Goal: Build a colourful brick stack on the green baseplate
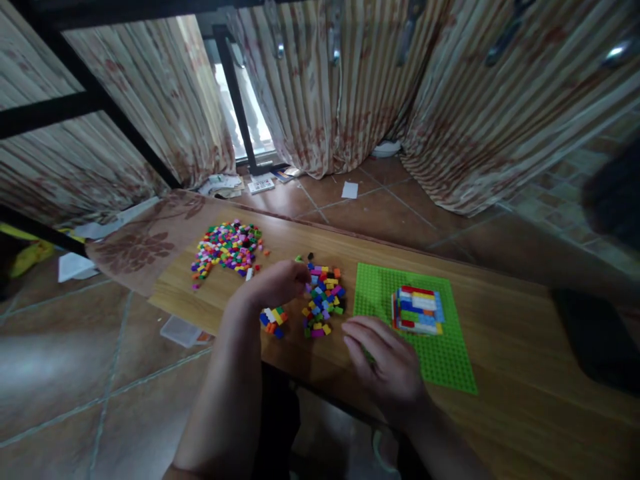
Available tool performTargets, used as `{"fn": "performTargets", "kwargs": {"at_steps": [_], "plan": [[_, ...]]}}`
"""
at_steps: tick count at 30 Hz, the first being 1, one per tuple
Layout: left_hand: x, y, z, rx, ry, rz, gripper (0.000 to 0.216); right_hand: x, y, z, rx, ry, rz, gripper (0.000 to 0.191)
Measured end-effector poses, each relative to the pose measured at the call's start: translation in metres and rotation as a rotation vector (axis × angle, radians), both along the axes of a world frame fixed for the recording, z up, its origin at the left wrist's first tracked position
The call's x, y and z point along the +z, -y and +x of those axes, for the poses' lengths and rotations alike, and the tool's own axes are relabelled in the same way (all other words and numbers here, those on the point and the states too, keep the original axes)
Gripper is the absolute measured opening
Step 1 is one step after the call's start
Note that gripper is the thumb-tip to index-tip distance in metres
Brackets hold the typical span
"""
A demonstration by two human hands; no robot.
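Surface: wooden surface point(500, 320) carrying toy bricks and a green baseplate point(450, 360).
Left hand point(277, 283): at the nine o'clock edge of the middle brick pile point(324, 300); grip curled, cannot tell whether it pinches a brick.
Right hand point(387, 363): palm down on the baseplate's seven o'clock corner; grip loose and open, holding nothing.
Brick build point(417, 310): low striped block on the baseplate, toward eleven o'clock.
Loose bricks: big pile point(227, 248) at ten o'clock of the left hand, small cluster point(274, 319) at its six o'clock.
Progress: seemingly early; few layers laid, most bricks unused.
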State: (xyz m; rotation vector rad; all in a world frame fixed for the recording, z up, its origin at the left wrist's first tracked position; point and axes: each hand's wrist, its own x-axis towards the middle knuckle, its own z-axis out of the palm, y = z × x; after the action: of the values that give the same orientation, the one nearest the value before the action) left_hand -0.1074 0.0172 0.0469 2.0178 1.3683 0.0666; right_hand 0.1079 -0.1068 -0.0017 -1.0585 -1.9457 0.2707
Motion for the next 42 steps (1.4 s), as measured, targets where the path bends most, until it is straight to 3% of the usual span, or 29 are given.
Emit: {"fn": "performTargets", "kwargs": {"at_steps": [5, 10, 20, 33, 38, 42], "plan": [[0.001, 0.000, -0.004, -0.008, 0.023, -0.015, 0.022, -0.011, -0.001, -0.016, 0.042, 0.078, -0.065, 0.018], [-0.003, 0.000, -0.011, 0.069, 0.042, -0.087, 0.020, -0.017, 0.001, -0.027, 0.086, 0.130, -0.069, 0.021], [0.001, 0.001, -0.014, 0.215, 0.103, -0.232, 0.021, -0.015, -0.003, -0.063, 0.078, 0.179, -0.033, 0.019], [-0.004, -0.008, -0.033, 0.316, 0.254, 0.126, 0.024, -0.013, -0.032, -0.106, 0.194, 0.382, -0.150, 0.047], [-0.003, -0.008, -0.036, 0.311, 0.275, 0.135, 0.022, -0.016, -0.038, -0.108, 0.165, 0.388, -0.176, 0.039], [0.005, -0.005, -0.035, 0.311, 0.358, 0.112, 0.022, -0.012, -0.042, -0.095, 0.067, 0.204, -0.155, 0.041]]}}
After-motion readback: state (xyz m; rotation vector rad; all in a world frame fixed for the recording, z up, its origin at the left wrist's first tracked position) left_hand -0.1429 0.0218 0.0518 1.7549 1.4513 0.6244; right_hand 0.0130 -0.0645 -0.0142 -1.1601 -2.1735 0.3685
